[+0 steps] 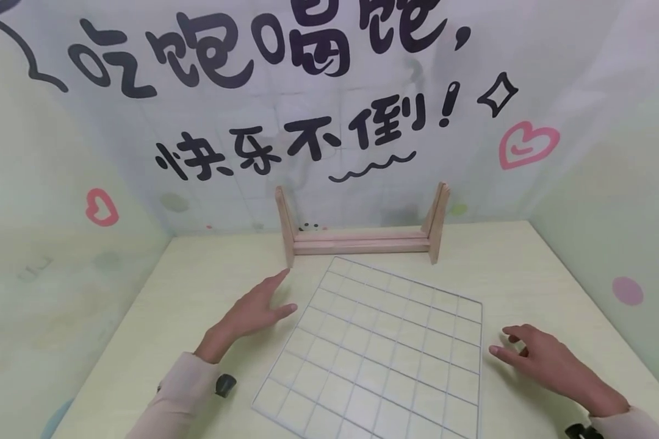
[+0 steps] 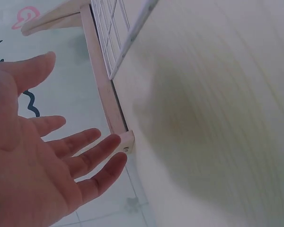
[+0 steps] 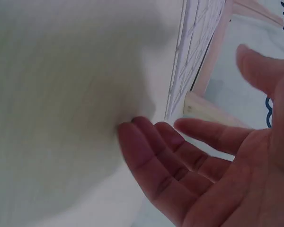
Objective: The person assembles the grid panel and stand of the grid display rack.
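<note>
A white wire grid panel (image 1: 381,360) lies flat on the pale table, turned a little askew. Behind it stands a wooden frame (image 1: 362,245) with two upright end pieces joined by rails. To the left of the grid my left hand (image 1: 252,308) is held with thumb and fingers apart, its fingertips near the foot of the frame's left upright; nothing is in it. On the grid's right side my right hand (image 1: 546,360) hovers with loosely bent fingers (image 3: 151,161), apart from the wire edge and holding nothing. The left wrist view shows the left palm (image 2: 33,165) bare.
The pale wooden table (image 1: 181,292) reaches back to a white printed sheet (image 1: 219,116) with black lettering and pink hearts. Similar light walls rise at the left (image 1: 44,256) and right (image 1: 615,201). Dark wrist devices (image 1: 226,385) sit at both sleeves.
</note>
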`<state>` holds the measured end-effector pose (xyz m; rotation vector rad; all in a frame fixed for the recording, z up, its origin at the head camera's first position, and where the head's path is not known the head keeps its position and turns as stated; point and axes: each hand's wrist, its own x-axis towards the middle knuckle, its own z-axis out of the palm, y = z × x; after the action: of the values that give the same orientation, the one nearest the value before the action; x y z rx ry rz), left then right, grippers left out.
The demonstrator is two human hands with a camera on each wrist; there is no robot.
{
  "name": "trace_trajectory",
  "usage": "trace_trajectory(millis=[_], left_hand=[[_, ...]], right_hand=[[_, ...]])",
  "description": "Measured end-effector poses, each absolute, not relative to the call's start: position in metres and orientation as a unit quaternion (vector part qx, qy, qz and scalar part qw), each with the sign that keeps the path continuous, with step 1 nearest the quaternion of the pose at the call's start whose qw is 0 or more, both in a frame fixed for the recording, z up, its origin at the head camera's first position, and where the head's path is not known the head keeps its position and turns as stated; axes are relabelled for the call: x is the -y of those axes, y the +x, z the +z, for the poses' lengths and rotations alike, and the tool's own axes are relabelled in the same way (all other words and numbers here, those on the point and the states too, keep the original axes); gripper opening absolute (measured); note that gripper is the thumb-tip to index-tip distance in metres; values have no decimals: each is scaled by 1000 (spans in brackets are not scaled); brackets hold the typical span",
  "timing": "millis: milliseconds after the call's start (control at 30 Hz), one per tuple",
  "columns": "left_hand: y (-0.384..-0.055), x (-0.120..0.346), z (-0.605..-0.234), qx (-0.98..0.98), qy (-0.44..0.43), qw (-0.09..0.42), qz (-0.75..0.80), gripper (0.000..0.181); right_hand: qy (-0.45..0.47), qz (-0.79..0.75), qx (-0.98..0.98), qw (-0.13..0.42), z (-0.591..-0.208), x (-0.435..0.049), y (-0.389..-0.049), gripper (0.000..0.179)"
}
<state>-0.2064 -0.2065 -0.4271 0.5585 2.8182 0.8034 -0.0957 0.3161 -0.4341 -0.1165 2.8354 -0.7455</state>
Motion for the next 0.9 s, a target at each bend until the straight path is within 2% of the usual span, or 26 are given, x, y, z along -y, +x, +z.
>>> trace_trajectory(millis=[167, 333, 467, 700, 767, 900], left_hand=[[-205, 193, -430, -931, 174, 97, 305, 78], [-208, 184, -435, -933, 150, 113, 307, 76], [-209, 178, -440, -937, 132, 128, 298, 76], [-207, 165, -442, -948, 132, 136, 256, 69], [-205, 161, -441, -945, 146, 143, 254, 68], [-201, 155, -437, -942, 162, 157, 250, 70]], right_hand=[[-27, -366, -914, 171, -435, -306, -90, 58], [10, -438, -872, 219, -435, -298, -89, 56], [23, -462, -854, 237, -436, -291, -87, 54], [10, -498, -830, 251, -437, -281, -85, 32], [16, -497, -833, 243, -438, -279, -84, 38], [49, -481, -848, 218, -439, -273, -87, 69]])
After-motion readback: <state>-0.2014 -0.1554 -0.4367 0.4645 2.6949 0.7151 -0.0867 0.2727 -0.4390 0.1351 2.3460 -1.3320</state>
